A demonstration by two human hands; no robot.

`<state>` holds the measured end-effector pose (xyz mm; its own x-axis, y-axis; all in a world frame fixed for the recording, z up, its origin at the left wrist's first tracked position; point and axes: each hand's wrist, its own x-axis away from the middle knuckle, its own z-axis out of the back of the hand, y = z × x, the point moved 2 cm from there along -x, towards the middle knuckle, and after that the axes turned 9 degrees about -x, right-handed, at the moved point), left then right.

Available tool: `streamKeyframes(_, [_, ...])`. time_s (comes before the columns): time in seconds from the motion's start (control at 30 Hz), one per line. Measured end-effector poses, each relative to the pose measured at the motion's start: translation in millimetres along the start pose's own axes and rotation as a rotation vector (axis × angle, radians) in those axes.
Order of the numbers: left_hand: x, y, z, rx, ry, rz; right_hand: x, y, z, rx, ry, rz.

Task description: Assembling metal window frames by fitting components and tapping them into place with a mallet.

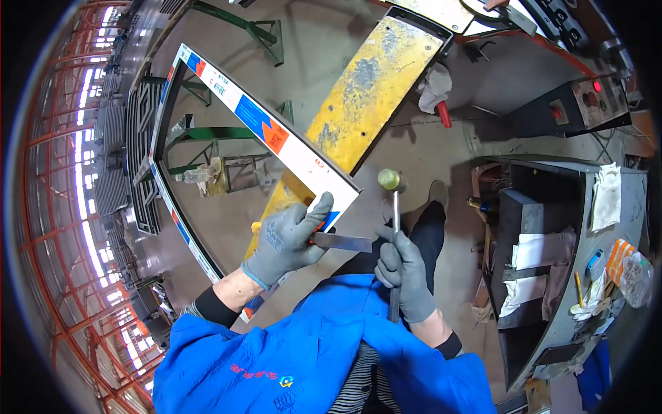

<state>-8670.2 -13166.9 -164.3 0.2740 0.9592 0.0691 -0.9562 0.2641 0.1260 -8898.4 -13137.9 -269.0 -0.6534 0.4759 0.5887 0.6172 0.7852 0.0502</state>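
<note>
My left hand [279,238], in a grey glove, is closed round a flat metal blade [343,241] that sticks out to the right. Its handle end is mostly hidden in the glove. The thumb lies by the near corner of a large rectangular frame [227,90], covered in white, blue and orange film. That frame rests across a worn yellow beam [358,86]. A mallet [396,207] is in my grey-gloved right hand [407,272], its pale green head [389,179] up and its handle running down toward my lap. The mallet head is apart from both blade and frame.
At right stands a grey cabinet [586,207] with rags, gloves and a plastic bag. Behind it is a control box [576,107] with a lit red button. A red-handled tool [443,114] hangs beside the beam. Green stands [221,132] are at left. Another person's hand [494,4] shows at top right.
</note>
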Motion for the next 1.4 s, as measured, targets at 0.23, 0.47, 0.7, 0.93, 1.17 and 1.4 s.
streamKeyframes(0.23, [1.2, -1.7, -1.2, -0.003, 0.003, 0.008, 10.1, 0.0, -11.8, 0.057, -0.048, 0.000])
streamKeyframes(0.47, [0.0, -2.2, 0.0, -0.002, 0.001, 0.004, 6.4, -7.7, -1.6, 0.099, -0.136, -0.020])
streamKeyframes(0.7, [8.5, -6.0, -4.2, 0.024, 0.055, 0.025, 40.7, -41.1, -19.3, 0.616, 0.168, 0.265])
streamKeyframes(0.93, [18.0, -15.0, -12.2, 0.083, 0.164, 0.002, 67.4, -60.4, -77.0, 1.574, 0.132, 0.655])
streamKeyframes(1.17, [22.6, -17.7, -21.3, 0.081, 0.128, 0.013, 65.4, -52.2, -106.2, 1.856, -0.017, 0.801])
streamKeyframes(1.4, [22.0, -17.2, -16.7, 0.081, 0.122, 0.003, 61.0, -42.8, -128.5, 1.890, 0.029, 0.652])
